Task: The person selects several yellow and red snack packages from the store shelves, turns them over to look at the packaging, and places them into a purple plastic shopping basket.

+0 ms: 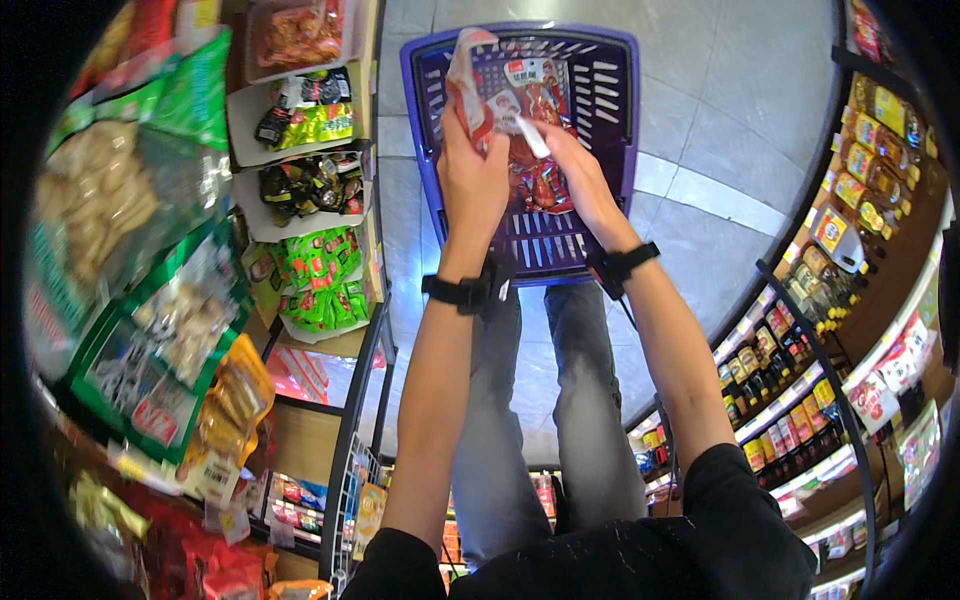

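Observation:
My left hand (472, 184) grips a clear plastic food package (469, 79) with red printing, over the left part of a purple plastic shopping basket (634, 97). The fingers of my right hand (581, 176) close on a narrow white piece (534, 139) beside that package. Blur hides whether the two are joined. Below my hands, clear packets of reddish-brown food (544, 101) lie in the basket. One packet has a white printed label. Black bands circle both wrists.
At left, a shelf holds cartons of green snack packets (322, 259), dark packets (315, 180) and a tub of reddish food (304, 34). Large bagged foods (172, 330) hang closer in. Shelves of bottles (874, 157) curve along the right. Grey floor tiles (720, 67) surround the basket.

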